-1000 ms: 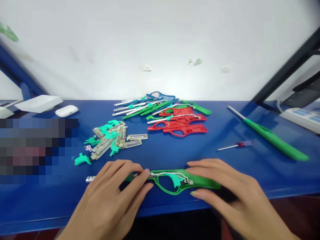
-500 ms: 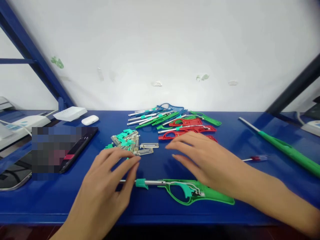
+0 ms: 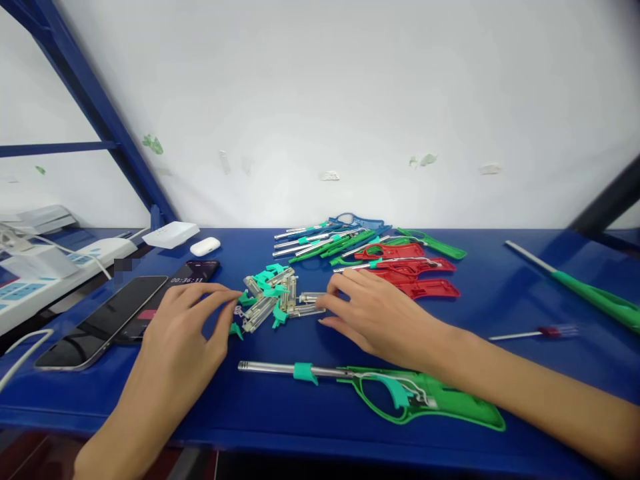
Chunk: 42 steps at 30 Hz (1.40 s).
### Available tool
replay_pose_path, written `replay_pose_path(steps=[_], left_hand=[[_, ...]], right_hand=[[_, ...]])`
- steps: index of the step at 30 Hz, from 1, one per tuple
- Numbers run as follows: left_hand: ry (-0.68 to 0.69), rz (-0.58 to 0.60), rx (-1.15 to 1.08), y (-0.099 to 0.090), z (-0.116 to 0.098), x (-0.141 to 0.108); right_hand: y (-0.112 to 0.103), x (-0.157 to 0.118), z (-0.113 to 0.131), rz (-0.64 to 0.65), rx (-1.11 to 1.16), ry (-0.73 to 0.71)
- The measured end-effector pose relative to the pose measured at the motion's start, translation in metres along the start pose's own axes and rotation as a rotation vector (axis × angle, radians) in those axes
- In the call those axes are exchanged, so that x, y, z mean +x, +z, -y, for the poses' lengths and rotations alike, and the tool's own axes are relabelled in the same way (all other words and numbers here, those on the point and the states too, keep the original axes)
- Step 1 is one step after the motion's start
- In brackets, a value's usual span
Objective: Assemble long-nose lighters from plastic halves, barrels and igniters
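A green half-shell of a long-nosed lighter [image 3: 465, 403] lies flat before me, its metal tube [image 3: 265, 367], wires and teal trigger [image 3: 397, 392] exposed. Beyond it is a pile of clear gas tanks [image 3: 260, 312] and teal plastic pieces [image 3: 280, 315]. My left hand [image 3: 183, 333] is at the pile's left edge, thumb and forefinger pinched together at a teal piece [image 3: 247, 299]. On the pile's right side, my right hand [image 3: 377, 313] has thumb and forefinger apart around the end of a clear tank [image 3: 305, 311], without a visible grip.
Blue [image 3: 363, 221], green [image 3: 433, 243] and red [image 3: 430, 289] lighter shells lie at the back. A screwdriver [image 3: 550, 332] and a closed green lighter [image 3: 590, 293] are on the right. Two phones [image 3: 105, 327], a white case [image 3: 205, 247] and a power strip [image 3: 105, 250] are on the left.
My left hand has moved from over the lighter's tube to the pile's left edge. My right hand has come closer to the clear tanks. The view has shifted left.
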State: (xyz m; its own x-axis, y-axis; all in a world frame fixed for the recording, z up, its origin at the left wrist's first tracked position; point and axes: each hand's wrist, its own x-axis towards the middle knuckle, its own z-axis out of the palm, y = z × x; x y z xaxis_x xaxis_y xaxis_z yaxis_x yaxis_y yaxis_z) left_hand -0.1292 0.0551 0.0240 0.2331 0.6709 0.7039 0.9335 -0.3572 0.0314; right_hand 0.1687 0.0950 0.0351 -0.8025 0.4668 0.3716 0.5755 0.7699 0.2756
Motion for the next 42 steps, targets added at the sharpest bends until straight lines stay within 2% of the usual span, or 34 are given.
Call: replay_pose_path(steps=[8,18,29,36,42], left_hand=[[-0.026,0.152,0.017,0.002,0.026,-0.006],[-0.025,0.341,-0.055,0.004,0.027,-0.002],[-0.166,0.415,-0.161,0.005,0.027,0.010],[-0.267,0.411,-0.198,0.003,0.025,0.013],[-0.290,0.399,-0.207,0.002,0.023,0.015]], right_hand=[[0.008,0.003,0.004,0.001,-0.121,-0.036],[0.006,0.001,0.005,0.039,-0.328,-0.106],[0.010,-0.002,0.001,0.027,-0.353,-0.108],[0.007,-0.003,0.002,0.024,-0.367,-0.104],[0.007,-0.004,0.002,0.027,-0.370,-0.104]])
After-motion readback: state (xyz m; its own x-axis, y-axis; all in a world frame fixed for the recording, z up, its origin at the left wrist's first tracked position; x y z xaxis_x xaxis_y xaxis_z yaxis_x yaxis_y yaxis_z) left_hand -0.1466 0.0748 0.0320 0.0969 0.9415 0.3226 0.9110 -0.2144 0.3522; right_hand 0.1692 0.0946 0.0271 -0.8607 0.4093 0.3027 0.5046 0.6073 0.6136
